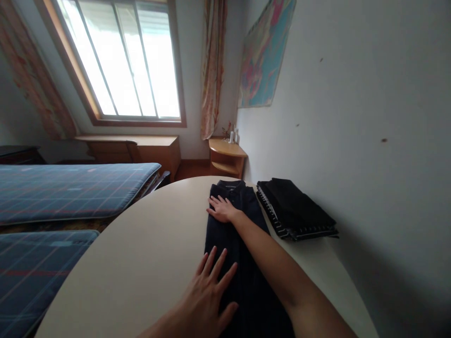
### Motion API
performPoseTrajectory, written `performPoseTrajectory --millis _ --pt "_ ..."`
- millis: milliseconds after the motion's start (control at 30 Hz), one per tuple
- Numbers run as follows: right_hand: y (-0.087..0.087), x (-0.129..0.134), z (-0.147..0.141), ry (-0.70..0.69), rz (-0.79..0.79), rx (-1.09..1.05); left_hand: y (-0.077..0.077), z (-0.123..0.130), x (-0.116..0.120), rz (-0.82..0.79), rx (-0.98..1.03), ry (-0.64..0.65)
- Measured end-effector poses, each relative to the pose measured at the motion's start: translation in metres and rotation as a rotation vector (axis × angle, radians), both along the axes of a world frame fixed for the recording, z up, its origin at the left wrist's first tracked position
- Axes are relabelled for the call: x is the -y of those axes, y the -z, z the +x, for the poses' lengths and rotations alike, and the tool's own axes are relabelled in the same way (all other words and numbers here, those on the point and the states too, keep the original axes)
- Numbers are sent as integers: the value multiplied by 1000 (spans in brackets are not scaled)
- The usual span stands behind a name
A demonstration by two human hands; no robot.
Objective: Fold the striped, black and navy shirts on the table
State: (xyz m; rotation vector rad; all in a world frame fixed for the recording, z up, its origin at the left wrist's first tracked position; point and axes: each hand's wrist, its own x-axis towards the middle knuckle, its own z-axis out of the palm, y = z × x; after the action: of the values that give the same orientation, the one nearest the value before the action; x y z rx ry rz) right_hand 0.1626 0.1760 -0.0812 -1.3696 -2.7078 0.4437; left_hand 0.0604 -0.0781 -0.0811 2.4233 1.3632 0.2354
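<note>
A dark navy collared shirt [225, 239] lies lengthwise on the round pale table [151, 253], its sides folded in and its collar at the far end. My right hand [222, 209] rests flat on the shirt's upper left part, just below the collar, fingers spread. Nearer to me, my left hand [211, 286] is over the shirt's left edge with its fingers apart; whether it presses on the cloth I cannot tell. Neither hand grips anything. My right forearm crosses over the shirt and hides some of its right side.
A stack of folded black clothes [296, 206] lies right of the shirt, near the wall. Plaid mattresses [70, 192] are on the left. Behind the table are a wooden corner shelf [227, 148] and a desk [158, 141] under the window.
</note>
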Motion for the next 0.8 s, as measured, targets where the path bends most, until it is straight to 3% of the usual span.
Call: performPoseTrajectory --millis 233,400,567,800 --pt "8 -40 -12 73 -30 -11 10 -1 -11 -21 -8 54" --pt "5 -52 -7 54 -42 -36 6 -1 -12 -39 -18 55" --pt "-6 -41 23 -36 108 -140 -1 0 -5 -20 3 15" --pt "-25 5 90 30 171 -153 0 1 2 39 -12 -11"
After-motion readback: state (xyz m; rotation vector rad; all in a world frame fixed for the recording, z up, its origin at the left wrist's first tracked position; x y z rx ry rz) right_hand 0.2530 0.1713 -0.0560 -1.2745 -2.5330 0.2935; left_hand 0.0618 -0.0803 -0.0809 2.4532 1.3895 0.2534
